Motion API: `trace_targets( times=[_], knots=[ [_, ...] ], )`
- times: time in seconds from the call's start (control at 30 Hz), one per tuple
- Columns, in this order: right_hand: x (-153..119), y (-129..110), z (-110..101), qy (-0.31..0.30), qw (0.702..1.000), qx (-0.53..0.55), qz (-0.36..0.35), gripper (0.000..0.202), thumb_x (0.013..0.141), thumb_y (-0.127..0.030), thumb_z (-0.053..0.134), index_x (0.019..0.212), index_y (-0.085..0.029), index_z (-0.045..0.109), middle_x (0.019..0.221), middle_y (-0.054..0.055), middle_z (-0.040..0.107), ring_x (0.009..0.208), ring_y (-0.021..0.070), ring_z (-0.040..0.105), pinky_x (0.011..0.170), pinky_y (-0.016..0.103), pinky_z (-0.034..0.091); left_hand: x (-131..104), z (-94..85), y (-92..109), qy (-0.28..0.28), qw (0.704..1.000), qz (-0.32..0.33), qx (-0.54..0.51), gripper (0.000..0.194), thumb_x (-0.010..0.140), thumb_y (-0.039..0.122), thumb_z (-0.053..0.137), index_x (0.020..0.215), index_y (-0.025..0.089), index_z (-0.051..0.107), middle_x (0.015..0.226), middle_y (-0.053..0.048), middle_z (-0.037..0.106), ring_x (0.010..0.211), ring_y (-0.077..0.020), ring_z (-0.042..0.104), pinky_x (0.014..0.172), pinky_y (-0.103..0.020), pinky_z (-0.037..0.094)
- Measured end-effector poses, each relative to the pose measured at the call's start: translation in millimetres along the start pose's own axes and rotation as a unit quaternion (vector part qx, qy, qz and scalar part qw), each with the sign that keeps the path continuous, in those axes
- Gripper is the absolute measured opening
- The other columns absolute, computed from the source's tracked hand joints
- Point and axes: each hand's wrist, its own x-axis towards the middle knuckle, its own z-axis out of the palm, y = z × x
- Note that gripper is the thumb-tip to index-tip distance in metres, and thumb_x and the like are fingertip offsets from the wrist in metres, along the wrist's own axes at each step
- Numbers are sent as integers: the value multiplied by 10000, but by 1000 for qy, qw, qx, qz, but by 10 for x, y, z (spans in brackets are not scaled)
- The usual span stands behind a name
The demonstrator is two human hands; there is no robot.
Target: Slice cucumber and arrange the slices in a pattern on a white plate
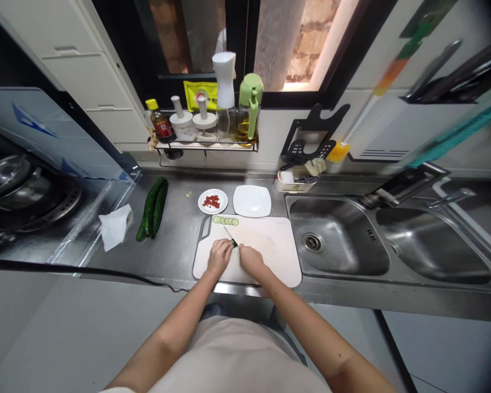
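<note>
On the white cutting board [274,245], my right hand [251,260] is closed round the handle of a small knife [228,233], whose blade points up and to the left. My left hand [220,256] is closed on a small dark green cucumber piece [234,243] beside the blade. A row of pale green cucumber slices [226,220] lies along the board's top left edge. Behind the board are a round white plate [202,206] with chopped red bits and a white squarish plate [252,200] with nothing on it. Whole cucumbers [153,208] lie to the left.
A white paper [114,226] and a pot [18,183] on a stove are at the left. Seasoning bottles stand on a wall rack [208,146] behind the plates. The steel sink [339,234] adjoins the board's right side, with a faucet [452,197] behind.
</note>
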Motion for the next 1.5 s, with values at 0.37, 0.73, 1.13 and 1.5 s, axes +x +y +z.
trace_targets(
  times=[0.37,0.73,1.13,1.5],
  knots=[
    [-291,139,104,-27,999,-29,21,300,862,-37,346,1101,-136,500,972,158,669,943,232,653,722,300,451,1,0,12,-2,1000,-4,-1,176,907,226,489,958,194,655,947,-72,652,930,-184,573,823,-359,493],
    [-324,141,110,-38,998,-30,31,292,855,-28,356,1082,-136,505,969,152,668,930,235,655,712,301,448,-2,8,8,-2,1000,-8,-2,172,899,205,499,982,197,650,954,-68,649,940,-175,569,831,-342,492],
    [-9,3,6,-19,1000,-8,18,267,866,-63,396,1105,-138,491,982,137,669,957,202,646,735,266,441,-1,10,6,-5,1000,-9,0,173,900,210,490,963,194,651,942,-70,649,921,-181,573,818,-354,497],
    [23,-18,-27,-16,1000,1,14,289,861,-57,395,1121,-131,496,993,141,670,977,207,642,742,269,443,2,6,9,-5,1000,-4,1,166,900,209,492,954,198,649,944,-65,652,924,-179,572,817,-349,495]
  ],
)
